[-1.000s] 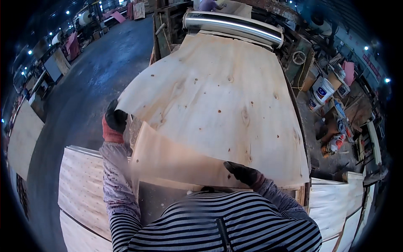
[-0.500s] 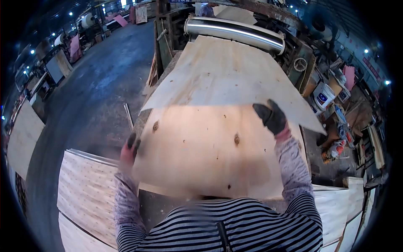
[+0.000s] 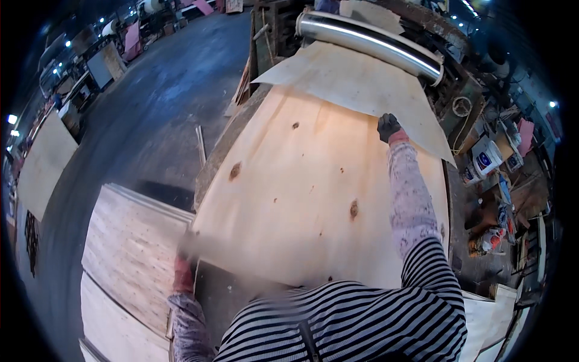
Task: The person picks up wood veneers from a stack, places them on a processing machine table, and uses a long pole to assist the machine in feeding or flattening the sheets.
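Observation:
A pale upper veneer sheet [image 3: 362, 75] runs from under a shiny metal roller and overlaps a broad, knotted veneer sheet [image 3: 295, 169] spread in front of me. At the upper sheet's near edge, my right hand [image 3: 389, 128] in a dark glove is closed, its fingers curled on that edge. My left hand [image 3: 183, 271], in a reddish glove, is low at the lower sheet's near left corner, beside a veneer stack. A blurred smear covers its fingers, so its grip is hidden.
Beyond the sheets lies the metal roller [image 3: 368, 45] of a machine. A veneer stack [image 3: 136, 241] stands at my left, another stack [image 3: 482, 320] at my right. White buckets [image 3: 485, 158] and clutter fill the right side. A concrete floor [image 3: 163, 96] stretches left.
My right hand has gone from partly spread to closed at the upper sheet's edge. My left hand has dropped lower. The upper sheet's near edge now lies farther away, baring more of the lower sheet.

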Demonstrator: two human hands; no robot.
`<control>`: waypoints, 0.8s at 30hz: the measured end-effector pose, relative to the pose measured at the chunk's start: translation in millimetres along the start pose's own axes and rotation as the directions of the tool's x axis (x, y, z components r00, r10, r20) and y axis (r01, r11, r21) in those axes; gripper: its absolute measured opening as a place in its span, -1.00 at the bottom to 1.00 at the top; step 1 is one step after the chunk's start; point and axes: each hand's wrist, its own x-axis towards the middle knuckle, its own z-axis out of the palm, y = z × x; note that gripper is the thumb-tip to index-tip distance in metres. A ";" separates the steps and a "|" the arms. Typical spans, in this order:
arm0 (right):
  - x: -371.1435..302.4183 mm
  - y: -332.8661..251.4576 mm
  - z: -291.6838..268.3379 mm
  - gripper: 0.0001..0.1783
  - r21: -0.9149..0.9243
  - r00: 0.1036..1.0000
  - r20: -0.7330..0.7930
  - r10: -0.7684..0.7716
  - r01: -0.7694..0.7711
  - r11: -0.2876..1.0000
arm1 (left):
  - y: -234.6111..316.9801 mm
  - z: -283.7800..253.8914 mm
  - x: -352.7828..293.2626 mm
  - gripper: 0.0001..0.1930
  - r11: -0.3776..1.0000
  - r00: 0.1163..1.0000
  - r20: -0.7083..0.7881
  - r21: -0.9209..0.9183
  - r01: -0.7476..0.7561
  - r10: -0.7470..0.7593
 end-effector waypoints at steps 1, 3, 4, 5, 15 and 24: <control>3.1 14.8 0.2 -0.82 0.347 0.931 -0.344 0.125 0.002 0.938 | 18.3 10.0 -1.8 -0.58 0.979 0.995 -0.021 0.182 -0.095 0.100; 16.2 44.7 34.3 -0.78 0.647 0.741 -0.552 0.382 0.092 0.757 | 0.3 -16.6 5.9 -0.59 0.945 0.983 -0.009 0.276 -0.176 0.185; 8.0 52.4 66.9 -0.75 0.452 0.707 -0.642 0.295 0.038 0.891 | 19.7 -4.3 2.1 -0.61 0.976 0.989 -0.052 0.176 -0.128 0.139; 1.1 64.2 89.2 -0.70 0.228 0.686 -0.703 0.189 -0.035 0.973 | 50.2 12.4 -3.7 -0.63 0.994 0.991 -0.099 0.068 -0.086 0.092; -133.2 173.9 308.0 -0.49 0.103 0.769 -0.215 0.602 -0.595 0.797 | 64.7 72.8 97.3 -0.69 0.880 0.861 0.199 -0.013 -0.474 0.467; -251.7 267.7 316.3 -0.37 0.435 0.764 -0.532 0.364 -0.123 0.892 | 131.1 100.1 108.8 -0.44 0.709 0.962 0.236 -0.702 0.068 0.141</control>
